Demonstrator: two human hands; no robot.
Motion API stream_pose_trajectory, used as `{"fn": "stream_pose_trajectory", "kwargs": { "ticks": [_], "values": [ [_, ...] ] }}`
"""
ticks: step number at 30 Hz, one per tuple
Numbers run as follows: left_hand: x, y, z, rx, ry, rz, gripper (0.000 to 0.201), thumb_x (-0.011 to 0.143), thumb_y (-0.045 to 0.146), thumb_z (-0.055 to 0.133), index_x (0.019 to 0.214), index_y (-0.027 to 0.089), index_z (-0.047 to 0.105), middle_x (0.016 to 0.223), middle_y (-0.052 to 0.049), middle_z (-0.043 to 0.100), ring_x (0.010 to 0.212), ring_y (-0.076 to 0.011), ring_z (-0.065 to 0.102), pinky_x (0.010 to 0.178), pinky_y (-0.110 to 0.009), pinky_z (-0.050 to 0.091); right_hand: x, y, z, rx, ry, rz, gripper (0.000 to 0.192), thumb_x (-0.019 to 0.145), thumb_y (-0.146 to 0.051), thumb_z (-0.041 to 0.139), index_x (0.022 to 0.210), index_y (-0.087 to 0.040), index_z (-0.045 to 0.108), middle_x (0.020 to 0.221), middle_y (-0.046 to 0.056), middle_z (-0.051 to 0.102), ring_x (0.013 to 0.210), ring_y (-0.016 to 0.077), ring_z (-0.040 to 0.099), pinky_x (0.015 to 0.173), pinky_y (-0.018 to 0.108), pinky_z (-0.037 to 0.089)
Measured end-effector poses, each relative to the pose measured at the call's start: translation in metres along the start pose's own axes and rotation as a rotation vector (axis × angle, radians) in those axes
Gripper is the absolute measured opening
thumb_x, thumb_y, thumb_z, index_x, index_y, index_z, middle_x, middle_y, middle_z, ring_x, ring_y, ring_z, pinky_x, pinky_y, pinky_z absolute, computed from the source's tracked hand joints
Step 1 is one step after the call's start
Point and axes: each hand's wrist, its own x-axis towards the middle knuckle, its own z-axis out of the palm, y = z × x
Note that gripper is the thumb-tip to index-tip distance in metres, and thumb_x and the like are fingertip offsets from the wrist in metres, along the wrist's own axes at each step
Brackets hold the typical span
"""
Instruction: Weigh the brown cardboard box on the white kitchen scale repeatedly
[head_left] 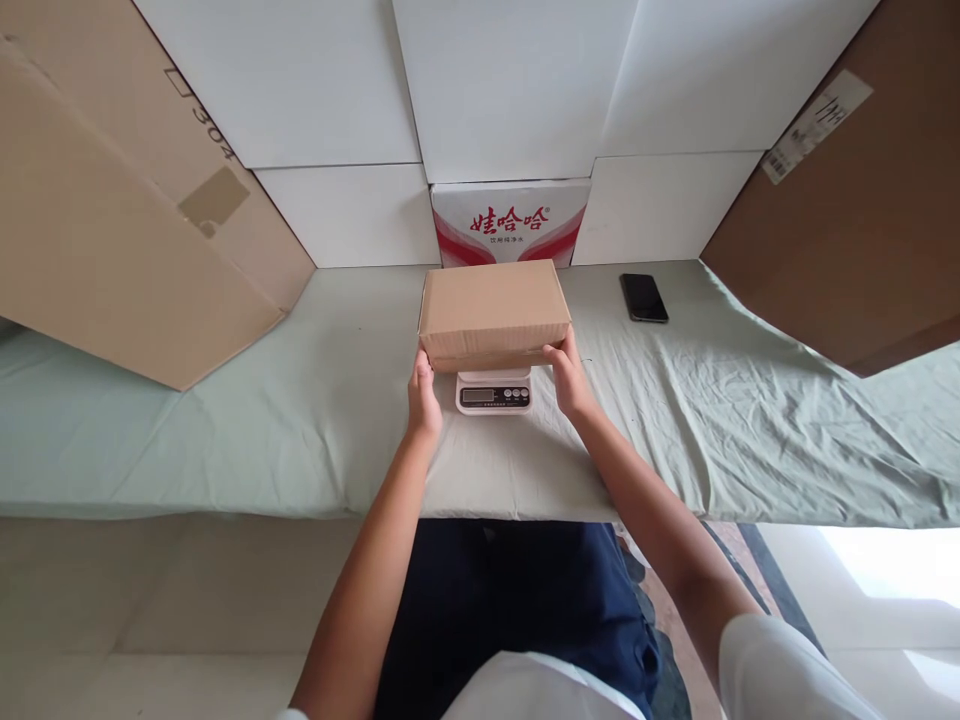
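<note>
Both the left hand (pixel 425 395) and the right hand (pixel 570 382) are on the box (pixel 495 305), one at each end, and it's a proper two-sided clasp: the left curled around the near left corner, the right pinching low at the near right one, most fingers out of sight. Between them sits that box, plain brown, top flaps down, right over the scale (pixel 494 395). Is it touching the platform? Can't tell, the box covers it; only the front of the scale peeks out, with its dark display (pixel 478 396) and a row of round buttons (pixel 516 393), no reading to be made out. Looks like the placing step, box and scale being brought together, I'd judge, and the next move would call for a level, centred box and an even, gentle release from both ends. Further out now: green cloth (pixel 360 350) underneath, a phone (pixel 643 298) lying off to the right, a red-and-white carton (pixel 510 225) just behind, white panels (pixel 517 80) at the back, and big cardboard on either flank, left sheet (pixel 150 180) and right sheet (pixel 840 220).
</note>
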Motion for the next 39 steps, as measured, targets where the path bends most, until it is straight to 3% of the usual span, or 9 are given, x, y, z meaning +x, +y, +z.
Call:
{"fn": "stream_pose_trajectory", "kwargs": {
  "ticks": [8,31,39],
  "values": [
    [0.001,0.0,0.001,0.006,-0.005,0.046,0.084,0.093,0.085,0.034,0.151,0.029,0.058,0.166,-0.011,0.052,0.16,-0.0292,0.042,0.133,-0.047,0.031,-0.001,0.006,-0.003,-0.024,0.027,0.004,0.054,0.085,-0.042,0.054,0.138,-0.035,0.054,0.148,0.001,0.059,0.144,0.0296,0.048,0.131,0.055,0.034],
    [-0.002,0.009,0.002,0.001,-0.03,0.036,0.088,0.091,0.088,0.035,0.151,0.028,0.058,0.166,-0.01,0.052,0.16,-0.0301,0.041,0.133,-0.045,0.033,-0.013,-0.011,0.007,-0.091,0.178,0.021,0.035,0.085,-0.04,0.053,0.119,-0.031,0.056,0.138,0.005,0.06,0.137,0.0292,0.05,0.123,0.054,0.043],
    [-0.002,0.011,0.003,0.002,-0.033,0.043,0.09,0.089,0.09,0.035,0.15,0.028,0.06,0.166,-0.01,0.052,0.161,-0.0309,0.04,0.132,-0.045,0.033,-0.015,-0.009,0.007,-0.121,0.179,-0.007,0.042,0.088,-0.049,0.054,0.126,-0.033,0.054,0.138,0.005,0.058,0.138,0.0297,0.05,0.12,0.051,0.046]
  ]
}}
